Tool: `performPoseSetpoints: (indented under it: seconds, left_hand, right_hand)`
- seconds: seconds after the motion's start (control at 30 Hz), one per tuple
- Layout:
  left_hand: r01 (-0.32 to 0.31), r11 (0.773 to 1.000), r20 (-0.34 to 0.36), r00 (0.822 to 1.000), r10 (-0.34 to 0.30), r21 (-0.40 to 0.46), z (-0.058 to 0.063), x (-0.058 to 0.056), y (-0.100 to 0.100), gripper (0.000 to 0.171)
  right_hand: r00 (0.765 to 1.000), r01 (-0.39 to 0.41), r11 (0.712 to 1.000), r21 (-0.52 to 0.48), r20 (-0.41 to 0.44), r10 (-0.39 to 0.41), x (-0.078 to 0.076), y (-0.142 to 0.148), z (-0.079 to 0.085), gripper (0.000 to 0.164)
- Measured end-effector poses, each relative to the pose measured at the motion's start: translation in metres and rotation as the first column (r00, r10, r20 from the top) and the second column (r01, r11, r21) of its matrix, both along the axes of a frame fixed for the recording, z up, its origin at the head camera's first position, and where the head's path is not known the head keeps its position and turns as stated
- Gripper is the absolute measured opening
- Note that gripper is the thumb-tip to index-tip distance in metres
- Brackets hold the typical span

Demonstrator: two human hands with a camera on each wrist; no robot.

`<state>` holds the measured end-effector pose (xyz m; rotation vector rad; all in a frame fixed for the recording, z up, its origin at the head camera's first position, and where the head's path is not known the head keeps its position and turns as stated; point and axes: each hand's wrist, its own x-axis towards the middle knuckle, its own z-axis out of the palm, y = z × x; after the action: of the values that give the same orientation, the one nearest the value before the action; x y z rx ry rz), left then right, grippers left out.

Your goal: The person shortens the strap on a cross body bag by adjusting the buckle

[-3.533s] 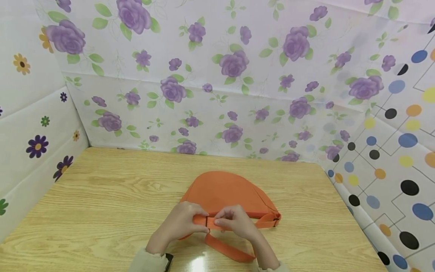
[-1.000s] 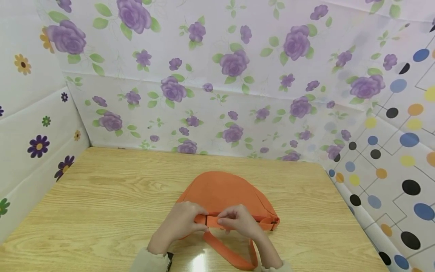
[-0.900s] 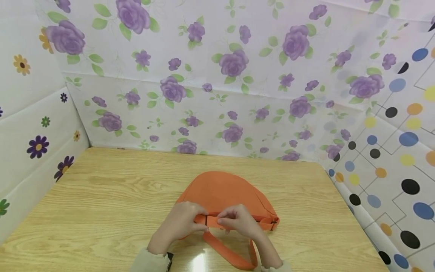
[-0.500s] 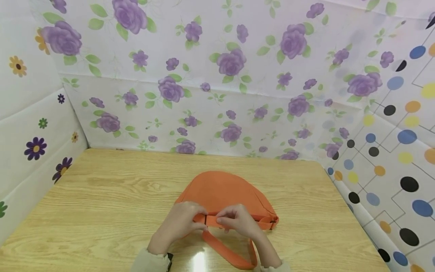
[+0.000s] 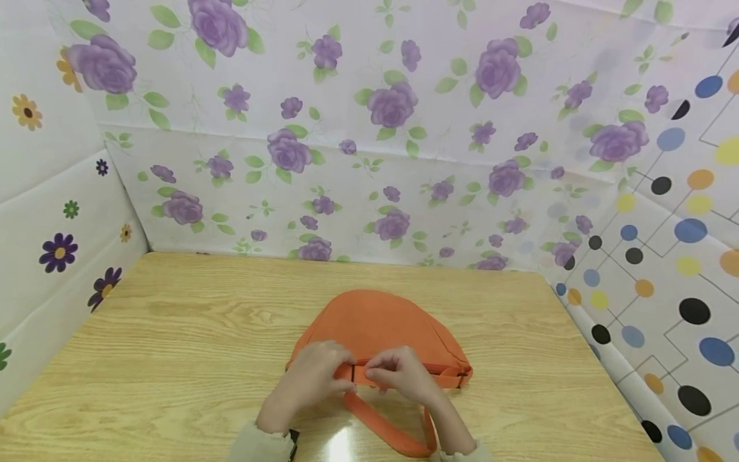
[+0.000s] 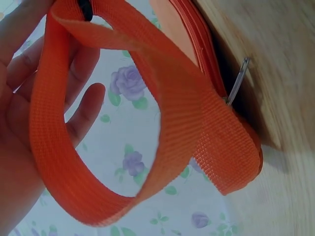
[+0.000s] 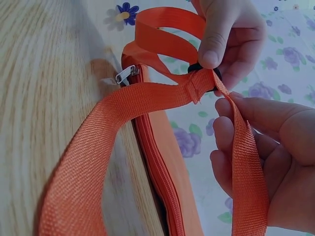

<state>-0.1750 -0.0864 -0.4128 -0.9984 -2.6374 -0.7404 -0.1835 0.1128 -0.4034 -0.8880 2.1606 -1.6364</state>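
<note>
An orange bag (image 5: 375,324) with a curved top lies on the table, its zipped edge toward me. Along that edge my left hand (image 5: 314,372) pinches the orange webbing strap (image 5: 392,430) at a black slider buckle (image 7: 216,78). Thumb and fingertips of my right hand (image 5: 407,375) pinch the strap just right of the buckle. In the right wrist view, the right hand's fingertips are close to the buckle, with one strap end running down past the palm. A wide strap loop (image 6: 177,113) hangs in front of the left palm in the left wrist view.
The wood-grain table (image 5: 190,333) spreads around the bag. A purple-flower sheet (image 5: 346,192) rises behind it, with a daisy-print sheet (image 5: 34,218) on the left and a dotted sheet (image 5: 664,301) on the right. A metal zipper pull (image 7: 127,73) sticks out from the bag.
Over the earlier frames the loose strap loop has spread out toward me, and the bag's right end has shifted slightly left. Most recently the left hand has moved slightly right; both hands keep their grip.
</note>
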Motion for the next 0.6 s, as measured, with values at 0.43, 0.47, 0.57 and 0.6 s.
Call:
performPoseSetpoints:
  seconds: [0.43,0.47,0.57,0.6]
  left_hand:
    - [0.032,0.999,-0.060,0.998,-0.032,0.004,-0.0038,-0.0001,0.0068,0.028]
    - [0.030,1.000,-0.067,0.997,-0.030,0.003,-0.0039,0.0000,0.0077,0.027]
    - [0.029,1.000,-0.073,0.997,-0.028,0.012,-0.0037,0.0004,0.0100,0.026]
    - [0.029,0.999,-0.070,0.997,-0.028,0.015,-0.0039,0.0007,0.0103,0.026]
  right_hand:
    - [1.000,-0.006,1.000,-0.014,-0.003,0.006,0.0013,-0.0029,-0.0017,0.012]
    - [1.000,-0.004,1.000,-0.012,-0.003,0.004,0.0014,-0.0033,-0.0020,0.012]
    - [1.000,0.007,1.000,-0.004,0.001,-0.007,0.0016,-0.0044,-0.0024,0.011]
    - [1.000,0.010,1.000,0.001,0.003,-0.010,0.0017,-0.0046,-0.0024,0.011]
